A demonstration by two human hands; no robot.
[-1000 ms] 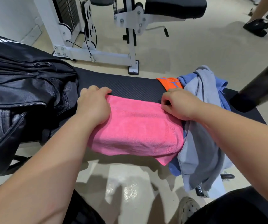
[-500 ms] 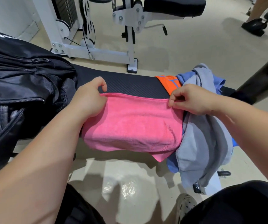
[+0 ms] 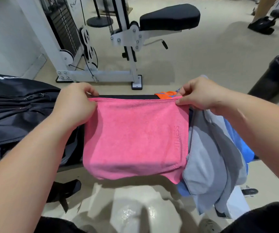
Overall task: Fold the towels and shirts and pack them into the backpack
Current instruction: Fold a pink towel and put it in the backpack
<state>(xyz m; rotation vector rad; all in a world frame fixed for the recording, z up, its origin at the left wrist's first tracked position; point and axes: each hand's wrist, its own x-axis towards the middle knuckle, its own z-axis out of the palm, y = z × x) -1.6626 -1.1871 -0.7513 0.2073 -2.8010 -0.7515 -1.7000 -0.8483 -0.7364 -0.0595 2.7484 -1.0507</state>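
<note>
Head view. Left hand (image 3: 74,102) and right hand (image 3: 201,94) each pinch a top corner of the bright pink terry towel (image 3: 135,137). Fingers of both hands are pressed together on the hemmed upper edge, thumbs on the near face. The edge runs taut and roughly level between the two pinches. The towel appears doubled; below the fingers it hangs toward the person, bottom bulging loosely past the near edge of the black padded table (image 3: 127,97).

Step in hand (judgement): folding the pink towel, mid-fold, nothing yet packed as far as can be seen. Next move likely calls for bringing the pinched edge down or across so corners meet, then flattening on the table before transfer.

Outboard of the left fingers: large black zippered backpack (image 3: 17,105), lying on the table end, close to the left wrist. Cannot tell whether its main compartment is open.

Outboard of and below the right fingers: pile of light grey shirt fabric (image 3: 207,158) over a blue garment (image 3: 239,143), draped off the table's near edge and touching the towel's right side. A small orange cloth (image 3: 165,95) shows just beyond the right fingers.

Open room: only a narrow strip of bare table shows beyond the taut edge; what lies behind the towel is hidden. Risk (judgement): the towel snagging the grey pile on lay-down. Beyond the table, a white steel gym machine (image 3: 101,47) stands well apart, no obstruction.
</note>
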